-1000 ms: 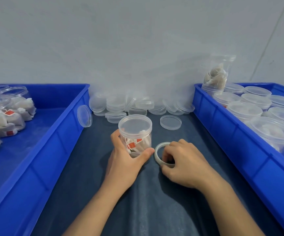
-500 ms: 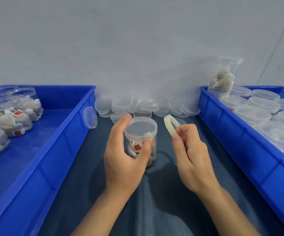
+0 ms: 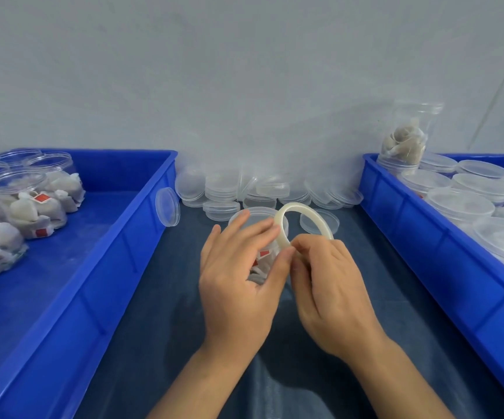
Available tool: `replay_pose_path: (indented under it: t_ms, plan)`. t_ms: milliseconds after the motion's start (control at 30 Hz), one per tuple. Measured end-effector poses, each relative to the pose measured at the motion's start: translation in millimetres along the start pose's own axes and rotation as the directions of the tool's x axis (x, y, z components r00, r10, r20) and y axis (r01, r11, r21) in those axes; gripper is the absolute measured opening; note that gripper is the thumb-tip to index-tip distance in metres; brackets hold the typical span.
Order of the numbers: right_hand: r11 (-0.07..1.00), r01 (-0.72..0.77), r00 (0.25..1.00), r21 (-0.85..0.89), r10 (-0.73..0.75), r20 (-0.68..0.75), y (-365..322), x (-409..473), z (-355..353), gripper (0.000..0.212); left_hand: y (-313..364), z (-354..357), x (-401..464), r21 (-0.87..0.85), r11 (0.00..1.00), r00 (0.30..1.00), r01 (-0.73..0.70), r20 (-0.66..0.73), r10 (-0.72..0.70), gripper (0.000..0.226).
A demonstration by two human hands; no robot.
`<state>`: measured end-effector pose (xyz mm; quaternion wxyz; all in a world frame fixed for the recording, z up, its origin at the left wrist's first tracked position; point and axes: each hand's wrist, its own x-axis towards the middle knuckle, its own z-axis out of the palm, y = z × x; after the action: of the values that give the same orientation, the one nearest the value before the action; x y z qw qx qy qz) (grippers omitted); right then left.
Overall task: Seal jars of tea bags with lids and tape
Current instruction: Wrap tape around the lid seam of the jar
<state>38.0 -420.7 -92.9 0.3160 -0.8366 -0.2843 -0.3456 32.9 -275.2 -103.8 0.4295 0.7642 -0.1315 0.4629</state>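
Observation:
A clear lidded jar of tea bags (image 3: pixel 261 261) is held at the centre of the dark mat. My left hand (image 3: pixel 238 276) wraps round its side, fingers up by the lid and thumb at the front. My right hand (image 3: pixel 332 285) pinches a whitish roll of tape (image 3: pixel 303 214), held upright against the jar's right side, touching my left fingertips. Most of the jar's body is hidden behind my hands.
A blue bin (image 3: pixel 141 225) on the left holds jars of tea bags (image 3: pixel 32 207). A blue bin (image 3: pixel 395 219) on the right holds lidded jars (image 3: pixel 459 204), with one tall jar (image 3: pixel 408 140) at its back corner. Loose clear lids (image 3: pixel 223 189) are piled along the wall.
My right hand picked the tape roll off the mat and brought it up to the jar. My left hand lifted the jar and now touches the tape.

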Motion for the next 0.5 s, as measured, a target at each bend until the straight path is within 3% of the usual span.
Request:
replay_pose_path:
  t_ms: [333,500]
  plan:
    - [0.996,0.034,0.999,-0.081,-0.031,0.038,0.2,2.1,-4.9,0.006,-3.0,-2.3,2.6,-0.077,0.997,0.999,0.023,-0.042,-0.026,0.008]
    - [0.992,0.042,0.998,-0.120,-0.036,0.047,-0.7,3.3,-6.8,0.005,-2.7,-4.0,4.8,-0.109,0.993,0.998,0.048,-0.027,-0.051,0.017]
